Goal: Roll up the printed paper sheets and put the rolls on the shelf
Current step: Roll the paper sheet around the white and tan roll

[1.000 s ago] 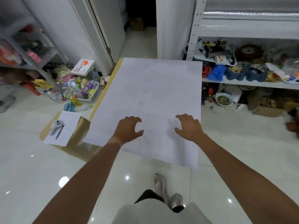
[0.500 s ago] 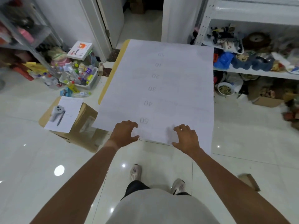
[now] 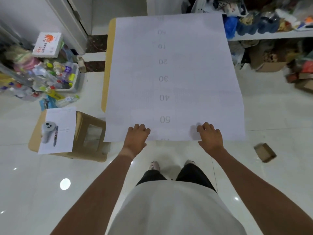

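Note:
A large white printed paper sheet (image 3: 186,73) lies flat on a wooden table (image 3: 106,73), with upside-down numbers 10 to 50 running down its middle. My left hand (image 3: 136,138) and my right hand (image 3: 210,138) sit on the sheet's near edge, one on each side of the "50". Both have bent fingers on top of the paper. The left thumb is hidden; the right thumb lies at the paper's edge. A white metal shelf (image 3: 271,33) crowded with clutter stands at the back right.
At the left, a cardboard box (image 3: 89,136) carries a small printed sheet (image 3: 57,129). Behind it is a bin of bottles (image 3: 55,77). A small brown box (image 3: 265,152) lies on the glossy floor at the right. My feet stand just before the table.
My hands have come from the middle of the sheet back to its near edge. The view has tilted down, and the sheet now lies squarer on the table.

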